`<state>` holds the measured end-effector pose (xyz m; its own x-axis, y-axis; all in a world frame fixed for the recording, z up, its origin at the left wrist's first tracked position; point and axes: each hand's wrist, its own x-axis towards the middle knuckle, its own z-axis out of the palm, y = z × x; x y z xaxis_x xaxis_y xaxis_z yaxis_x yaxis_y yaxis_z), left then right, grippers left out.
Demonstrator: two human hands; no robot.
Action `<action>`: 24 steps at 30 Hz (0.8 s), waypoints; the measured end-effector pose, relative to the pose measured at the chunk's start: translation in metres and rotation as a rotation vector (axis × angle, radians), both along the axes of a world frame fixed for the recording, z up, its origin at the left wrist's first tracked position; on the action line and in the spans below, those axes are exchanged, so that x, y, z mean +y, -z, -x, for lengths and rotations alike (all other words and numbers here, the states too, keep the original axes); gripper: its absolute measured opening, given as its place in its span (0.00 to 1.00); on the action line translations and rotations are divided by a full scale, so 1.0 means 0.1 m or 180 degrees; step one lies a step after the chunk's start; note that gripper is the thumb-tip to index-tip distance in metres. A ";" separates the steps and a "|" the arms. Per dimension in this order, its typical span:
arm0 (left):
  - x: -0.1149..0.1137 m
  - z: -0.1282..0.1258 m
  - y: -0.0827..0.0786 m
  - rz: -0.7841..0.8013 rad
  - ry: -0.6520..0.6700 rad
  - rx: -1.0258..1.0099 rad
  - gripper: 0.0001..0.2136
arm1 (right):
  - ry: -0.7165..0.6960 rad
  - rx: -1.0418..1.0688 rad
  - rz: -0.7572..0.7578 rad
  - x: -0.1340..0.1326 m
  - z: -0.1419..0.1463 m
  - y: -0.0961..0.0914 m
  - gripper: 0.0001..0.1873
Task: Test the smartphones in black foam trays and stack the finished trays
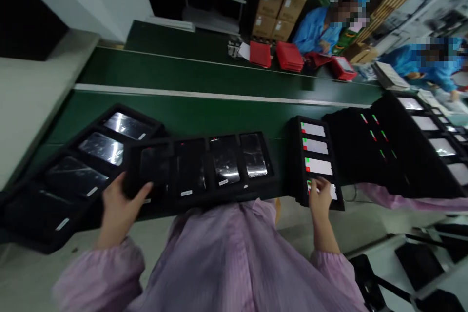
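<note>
My left hand is at the left end of a black tray in front of me, thumb and fingers apart. The tray's slots hold several dark-screened phones, with small white labels on their lower edges. My right hand is over the nearest lit phone in another black tray, fingers bent and slightly apart, covering part of its screen. Other phones in that tray show white screens with green and red blocks at the left edge.
A third black tray of dark phones lies angled at the left. At right are a black cloth-like surface and more trays of bright screens. Across the green bench are red stacks and two people in blue.
</note>
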<state>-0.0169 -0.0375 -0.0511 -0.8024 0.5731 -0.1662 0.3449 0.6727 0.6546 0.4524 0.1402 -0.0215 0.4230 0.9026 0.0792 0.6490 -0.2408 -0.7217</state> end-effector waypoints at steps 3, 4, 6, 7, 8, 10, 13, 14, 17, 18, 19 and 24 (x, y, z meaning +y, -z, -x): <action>0.38 -0.18 -0.08 0.0352 0.0012 0.0339 0.52 | -0.1624 0.0521 -0.0159 -0.02 0.92 0.01 0.15; 0.46 -0.22 -0.10 0.0342 0.0089 0.0384 0.51 | -0.2209 0.0564 -0.0096 -0.08 1.24 0.03 0.12; 0.54 -0.23 -0.11 0.0277 0.0126 0.0411 0.50 | -0.3240 0.0489 0.0057 -0.22 1.81 0.09 0.12; 0.55 -0.22 -0.11 0.0233 0.0109 0.0392 0.49 | -0.3569 0.0414 0.0123 -0.29 2.04 0.13 0.14; 0.54 -0.19 -0.10 0.0181 0.0088 0.0369 0.49 | -0.3805 0.0310 0.0208 -0.35 2.23 0.18 0.14; 0.51 -0.15 -0.09 0.0104 0.0055 0.0322 0.47 | -0.4059 0.0035 0.0318 -0.43 2.47 0.25 0.13; 0.52 -0.15 -0.11 0.0192 -0.0045 0.0295 0.48 | -0.4126 -0.0196 0.0360 -0.48 2.62 0.29 0.10; 0.54 -0.15 -0.13 0.0271 -0.0092 0.0287 0.48 | -0.4101 -0.0198 0.0368 -0.48 2.64 0.29 0.09; 0.60 -0.18 -0.18 0.0441 -0.0178 0.0253 0.50 | -0.3943 -0.0151 0.0396 -0.48 2.70 0.27 0.09; 0.62 -0.19 -0.19 0.0459 -0.0192 0.0239 0.50 | -0.3884 -0.0147 0.0392 -0.49 2.72 0.26 0.10; 0.63 -0.19 -0.19 0.0456 -0.0199 0.0227 0.50 | -0.3847 -0.0147 0.0378 -0.49 2.75 0.26 0.11; 0.66 -0.21 -0.19 0.0319 -0.0251 0.0331 0.49 | -0.3967 0.0025 0.0256 -0.42 2.72 0.28 0.12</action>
<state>0.0046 0.0286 -0.0325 -0.8601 0.4924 -0.1330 0.3509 0.7605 0.5463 0.1802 0.0981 -0.0496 -0.7227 0.6911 0.0066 0.4626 0.4908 -0.7383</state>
